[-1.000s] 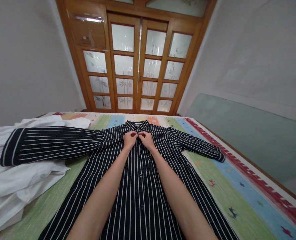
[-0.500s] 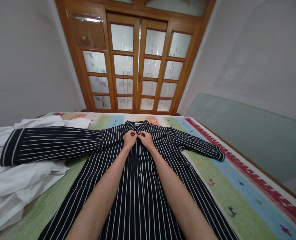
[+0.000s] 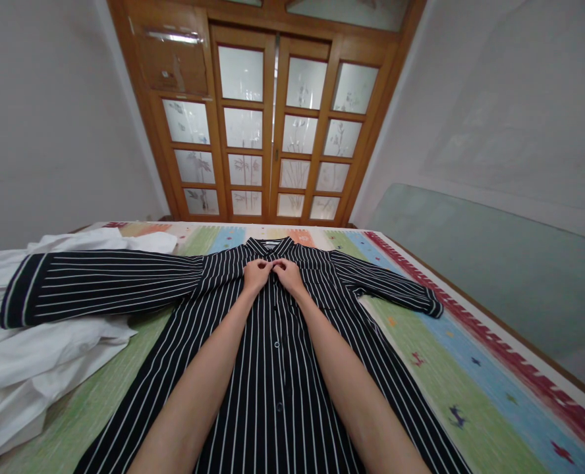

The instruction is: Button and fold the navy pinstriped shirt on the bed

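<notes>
A black shirt with white stripes (image 3: pixel 238 368) lies face up, its collar (image 3: pixel 270 247) at the far end and both sleeves spread sideways. At the upper front placket, just below the collar, my left hand (image 3: pixel 256 274) pinches the fabric. My right hand (image 3: pixel 288 274) pinches the same edge from the other side, fingertips almost meeting. Whatever button sits between the fingers is hidden. Lower on the placket, one button (image 3: pixel 277 344) shows, with another button (image 3: pixel 279 407) nearer to me.
White crumpled cloth (image 3: pixel 50 368) lies at the left, partly under the shirt's left sleeve. Beneath everything is a colourful patterned cover (image 3: pixel 450 368). A pale green board (image 3: pixel 495 263) runs along the right wall. Wooden glazed doors (image 3: pixel 273 131) stand beyond the far edge.
Both hands stay at the same spot on the placket; only the fingers have shifted slightly. The shirt lies as before.
</notes>
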Available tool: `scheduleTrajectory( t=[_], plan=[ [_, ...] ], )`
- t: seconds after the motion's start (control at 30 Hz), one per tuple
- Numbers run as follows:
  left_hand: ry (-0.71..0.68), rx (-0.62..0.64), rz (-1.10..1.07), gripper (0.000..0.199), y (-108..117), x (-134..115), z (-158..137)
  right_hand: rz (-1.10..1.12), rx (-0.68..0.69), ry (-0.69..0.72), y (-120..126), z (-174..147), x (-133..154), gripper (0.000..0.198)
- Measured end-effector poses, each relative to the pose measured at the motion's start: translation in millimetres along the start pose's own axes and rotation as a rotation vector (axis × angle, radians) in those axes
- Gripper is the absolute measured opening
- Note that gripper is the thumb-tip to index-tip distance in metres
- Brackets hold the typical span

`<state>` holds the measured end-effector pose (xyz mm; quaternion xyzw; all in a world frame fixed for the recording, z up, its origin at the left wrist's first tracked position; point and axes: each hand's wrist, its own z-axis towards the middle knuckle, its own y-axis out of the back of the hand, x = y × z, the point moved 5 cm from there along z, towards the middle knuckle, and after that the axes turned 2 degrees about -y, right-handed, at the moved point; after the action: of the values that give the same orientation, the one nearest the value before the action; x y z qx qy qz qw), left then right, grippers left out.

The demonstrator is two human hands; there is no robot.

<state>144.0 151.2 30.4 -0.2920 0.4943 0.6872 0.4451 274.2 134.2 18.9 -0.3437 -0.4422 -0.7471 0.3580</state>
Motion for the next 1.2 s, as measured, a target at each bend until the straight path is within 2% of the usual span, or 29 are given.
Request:
scheduleTrajectory(
  t=[0.77,1.2],
  plan=[
    [0.034,-0.041,-0.038,0.013,-0.6,6.8,4.1,-0.146,-0.05,0.041,0.9,-4.6,6.7,0.021],
    [-0.051,-0.001,-0.042,0.014,-1.6,-1.5,0.2,-0.14,-0.068,0.028,2.3,-2.9,2.5,0.011]
  ],
)
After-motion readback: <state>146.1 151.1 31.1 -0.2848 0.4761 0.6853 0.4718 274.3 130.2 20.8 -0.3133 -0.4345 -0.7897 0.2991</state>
